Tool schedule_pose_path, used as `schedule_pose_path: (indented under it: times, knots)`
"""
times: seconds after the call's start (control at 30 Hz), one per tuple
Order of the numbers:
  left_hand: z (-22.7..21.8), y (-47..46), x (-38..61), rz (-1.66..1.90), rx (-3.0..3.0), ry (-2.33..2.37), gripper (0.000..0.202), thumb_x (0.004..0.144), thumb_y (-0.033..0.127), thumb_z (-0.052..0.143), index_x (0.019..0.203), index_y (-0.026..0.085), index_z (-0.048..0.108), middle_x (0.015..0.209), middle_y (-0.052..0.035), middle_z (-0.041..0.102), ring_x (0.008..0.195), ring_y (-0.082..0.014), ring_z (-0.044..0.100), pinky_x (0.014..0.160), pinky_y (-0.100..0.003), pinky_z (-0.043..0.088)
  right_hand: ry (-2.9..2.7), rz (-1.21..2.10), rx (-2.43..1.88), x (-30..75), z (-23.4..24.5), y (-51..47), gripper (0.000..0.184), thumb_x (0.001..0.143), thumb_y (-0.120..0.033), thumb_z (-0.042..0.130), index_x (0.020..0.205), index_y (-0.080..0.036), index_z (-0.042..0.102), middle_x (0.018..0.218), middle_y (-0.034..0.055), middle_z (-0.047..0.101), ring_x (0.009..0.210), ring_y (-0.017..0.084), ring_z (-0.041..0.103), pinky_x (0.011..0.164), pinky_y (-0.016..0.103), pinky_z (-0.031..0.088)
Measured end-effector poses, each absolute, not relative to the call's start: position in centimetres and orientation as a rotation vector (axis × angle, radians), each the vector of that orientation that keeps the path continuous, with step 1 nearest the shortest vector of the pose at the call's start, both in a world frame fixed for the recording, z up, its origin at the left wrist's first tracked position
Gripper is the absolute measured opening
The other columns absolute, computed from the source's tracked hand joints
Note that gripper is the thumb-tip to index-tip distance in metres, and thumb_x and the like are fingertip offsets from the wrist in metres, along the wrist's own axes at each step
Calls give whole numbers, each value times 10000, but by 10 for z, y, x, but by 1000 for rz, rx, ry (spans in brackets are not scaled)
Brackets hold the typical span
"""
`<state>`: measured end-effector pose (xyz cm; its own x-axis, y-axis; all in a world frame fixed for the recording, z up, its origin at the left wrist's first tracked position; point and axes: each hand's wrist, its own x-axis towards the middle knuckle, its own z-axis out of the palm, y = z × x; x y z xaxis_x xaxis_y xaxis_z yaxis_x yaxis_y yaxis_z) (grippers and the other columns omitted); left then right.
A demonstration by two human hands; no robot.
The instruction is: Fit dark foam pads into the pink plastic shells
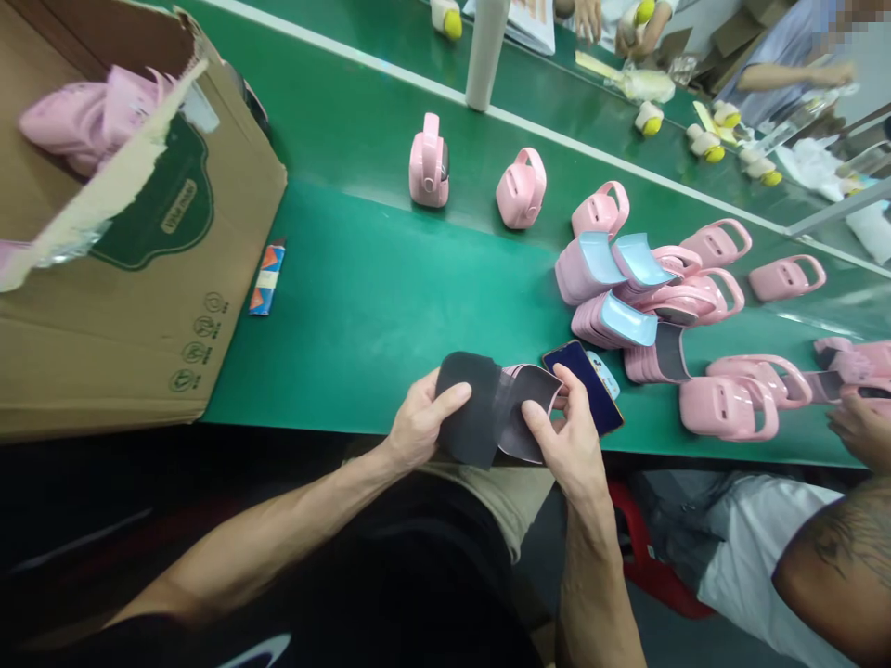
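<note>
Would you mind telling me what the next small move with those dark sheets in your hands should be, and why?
I would probably shift the left hand and the right hand a little left over the green belt, taking the dark sheets along: the phone lies just beyond the right hand's fingers and could get knocked.

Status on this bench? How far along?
Looks done: pink handled cases standing apart on the green belt. In hand: left hand grips a black sheet, right hand a pink-edged piece. Remaining: stacked pink parts with pale-blue faces, and pink pieces in the cardboard box.
</note>
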<state>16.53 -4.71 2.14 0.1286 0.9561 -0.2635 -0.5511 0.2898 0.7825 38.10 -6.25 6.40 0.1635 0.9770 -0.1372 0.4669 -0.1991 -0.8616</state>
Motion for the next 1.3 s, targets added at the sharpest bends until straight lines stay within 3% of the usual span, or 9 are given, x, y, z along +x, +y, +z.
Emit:
schedule_pose_path:
  times: [0.1,0.37,0.57,0.8,1.0,1.17,1.3]
  knots:
    - [20,-46,165,1203,553,874,494,832,487,925,1164,149,785,1004,-90,808,855,-197,736,774,-268,625,-1367,945,-1772,382,63,-61,828,907,-646,749,1578,-227,506,1447,149,584,1128,278,666,984,494,600]
    - [20,-47,165,1194,546,888,501,819,497,927,1142,142,784,986,-96,802,840,-205,734,755,-281,629,-1350,972,-1747,380,57,-59,759,928,-648,734,1532,-226,553,1454,149,632,1168,295,668,1075,544,568]
    - [19,-47,164,1208,539,903,500,813,482,931,1145,139,784,956,-91,792,813,-203,731,739,-283,623,-1348,1054,-1707,386,56,-65,858,910,-630,784,1621,-275,462,1524,152,571,1227,315,664,952,490,633]
    - [20,-49,165,1192,590,898,485,850,497,899,1165,144,793,995,-97,800,870,-218,737,763,-280,615,-1374,1077,-1680,381,48,-65,913,916,-621,793,1685,-324,398,1603,137,538,1376,357,613,1129,584,576]
    - [18,-51,161,1195,563,912,488,844,494,904,1168,150,782,958,-89,792,833,-217,730,735,-291,612,-1188,1290,-1563,390,57,-73,904,943,-602,784,1683,-308,357,1638,145,502,1433,348,581,1132,538,582]
    - [16,-53,161,1178,587,913,474,833,505,911,1120,151,783,896,-68,771,741,-185,698,669,-272,596,-1101,1474,-1418,397,66,-84,831,933,-511,826,1629,-336,406,1690,112,457,1496,342,527,1104,508,608]
    - [17,-56,162,1182,620,907,494,836,513,908,1141,144,788,960,-86,787,796,-191,716,710,-265,597,-1150,1471,-1463,391,67,-84,922,908,-486,842,1669,-344,342,1705,108,445,1523,347,504,1178,533,561]
